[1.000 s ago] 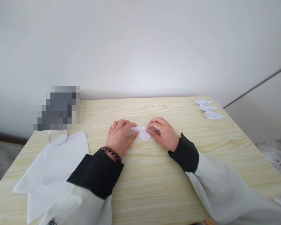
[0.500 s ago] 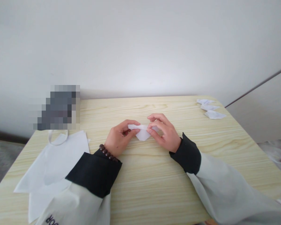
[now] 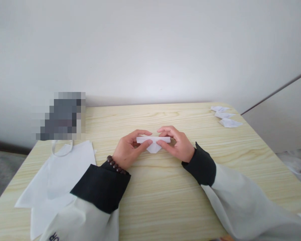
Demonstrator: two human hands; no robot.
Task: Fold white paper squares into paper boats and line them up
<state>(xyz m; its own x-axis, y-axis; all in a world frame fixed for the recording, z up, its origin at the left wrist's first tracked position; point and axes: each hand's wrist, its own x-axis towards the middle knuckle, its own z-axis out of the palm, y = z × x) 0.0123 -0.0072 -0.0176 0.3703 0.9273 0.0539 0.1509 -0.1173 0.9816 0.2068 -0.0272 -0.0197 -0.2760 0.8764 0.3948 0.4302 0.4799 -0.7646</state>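
A small piece of folded white paper (image 3: pixel 153 147) is between my two hands near the middle of the table. Its upper edge forms a straight, narrow band, and a tapered flap hangs below. My left hand (image 3: pixel 129 148) grips the left part, thumb on the near face and fingers behind. On the right side, my right hand (image 3: pixel 177 144) pinches it the same way. Both thumb tips press on the band close to its centre. Parts of the fingers behind the paper are hidden.
Three folded white paper pieces (image 3: pixel 230 123) lie in a row at the table's far right. White paper sheets (image 3: pixel 70 164) are spread on the left, partly under my left sleeve. A white ring-shaped loop (image 3: pixel 62 154) and a blurred dark object (image 3: pixel 61 115) are behind them. A wall borders the wooden table (image 3: pixel 160 207).
The paper's right end, mostly covered by my right fingers before, now shows as a straight band. My right thumb has moved down onto its near face, and both hands have come slightly closer to me.
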